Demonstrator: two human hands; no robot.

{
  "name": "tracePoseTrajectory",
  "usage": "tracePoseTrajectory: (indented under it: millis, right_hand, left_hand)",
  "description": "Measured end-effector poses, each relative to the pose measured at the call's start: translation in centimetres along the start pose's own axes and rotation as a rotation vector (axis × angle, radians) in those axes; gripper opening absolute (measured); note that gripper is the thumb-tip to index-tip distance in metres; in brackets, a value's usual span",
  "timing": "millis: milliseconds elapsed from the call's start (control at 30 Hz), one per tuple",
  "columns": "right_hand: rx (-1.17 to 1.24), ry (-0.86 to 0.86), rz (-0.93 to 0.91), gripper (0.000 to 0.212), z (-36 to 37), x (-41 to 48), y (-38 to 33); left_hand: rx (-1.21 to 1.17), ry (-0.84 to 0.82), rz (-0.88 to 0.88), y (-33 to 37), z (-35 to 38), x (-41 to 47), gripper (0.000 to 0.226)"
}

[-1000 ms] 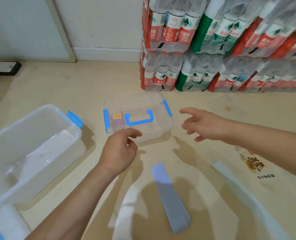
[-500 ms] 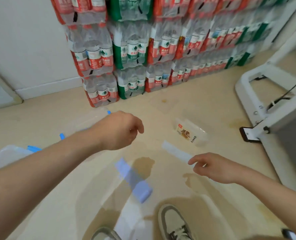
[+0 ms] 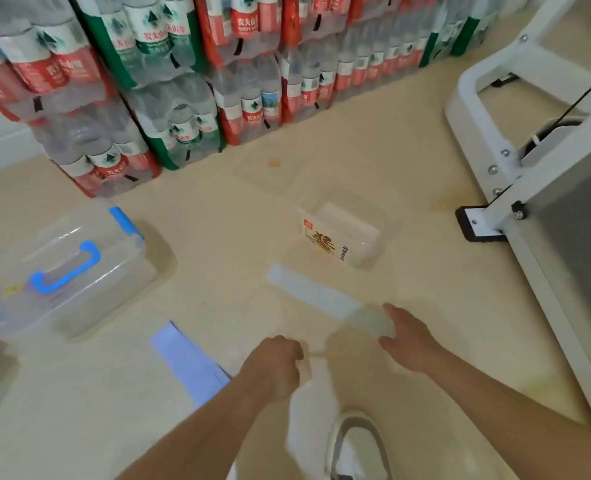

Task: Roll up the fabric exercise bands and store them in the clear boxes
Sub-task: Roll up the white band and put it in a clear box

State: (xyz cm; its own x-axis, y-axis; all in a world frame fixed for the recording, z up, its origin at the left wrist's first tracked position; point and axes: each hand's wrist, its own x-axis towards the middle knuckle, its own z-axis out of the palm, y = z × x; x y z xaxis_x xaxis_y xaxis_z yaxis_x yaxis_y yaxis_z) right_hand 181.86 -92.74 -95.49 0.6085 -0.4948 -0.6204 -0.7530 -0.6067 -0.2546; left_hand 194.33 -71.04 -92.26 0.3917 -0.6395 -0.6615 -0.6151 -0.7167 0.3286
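A pale blue-white fabric band [image 3: 313,295] lies flat on the beige floor. My right hand [image 3: 410,336] grips its near end between thumb and fingers. My left hand [image 3: 275,363] is curled at the top of a blurred white band [image 3: 313,414] that trails down toward my shoe. A lilac band [image 3: 186,362] lies flat to the left of that hand. One clear box with a blue handle and clips [image 3: 69,268] sits shut at the left. A small open clear box with a printed label [image 3: 342,237] stands just beyond the pale band.
Stacked packs of water bottles [image 3: 190,98] line the wall behind. A white metal frame [image 3: 515,188] with a black foot stands on the right. A clear lid [image 3: 266,176] lies on the floor near the bottles. My shoe [image 3: 356,445] is at the bottom.
The view swung right from the blue-handled box. My right hand reached down and took the pale band's end. My left hand dropped low to the white band.
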Motion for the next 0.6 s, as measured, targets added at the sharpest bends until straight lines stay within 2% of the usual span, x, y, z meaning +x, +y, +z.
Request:
tracePoseTrajectory:
  millis: [100,167,200,233,300,333,400,500,600]
  right_hand:
    - [-0.110,0.104,0.004,0.063,1.4,2.4,0.9]
    - [-0.104,0.178,-0.007,0.045,2.5,2.4,0.6]
    - [-0.038,0.147,0.018,0.034,3.0,2.0,-0.2]
    - [0.124,0.074,0.072,0.024,3.3,1.3,-1.3]
    - [0.612,-0.163,0.158,0.006,3.6,-0.7,-3.8]
    - [0.801,-0.246,0.158,0.006,3.3,-1.6,-5.0]
    - [0.937,-0.277,0.039,0.008,1.1,-3.5,-7.2]
    - [0.936,-0.224,-0.135,0.016,-5.0,-7.3,-10.7]
    - [1.037,-0.250,-0.226,0.018,-11.0,-12.4,-13.3]
  left_hand:
    - [-0.194,0.027,-0.047,1.1,3.3,1.6,0.031]
    - [-0.363,0.024,-0.146,1.6,4.5,2.0,0.024]
    - [-0.450,0.008,-0.192,1.9,4.6,2.0,0.022]
    - [-0.568,0.004,-0.217,2.2,4.8,1.9,0.019]
    - [-0.895,0.012,-0.271,2.9,4.1,1.2,0.012]
    - [-1.071,-0.002,-0.301,3.4,3.2,0.8,0.016]
    - [-1.361,-0.035,-0.335,3.9,1.0,-0.4,0.028]
    - [-1.549,0.194,-0.255,4.3,-4.1,-3.1,0.033]
    - [-1.445,0.419,-0.096,4.6,-11.5,-7.8,0.026]
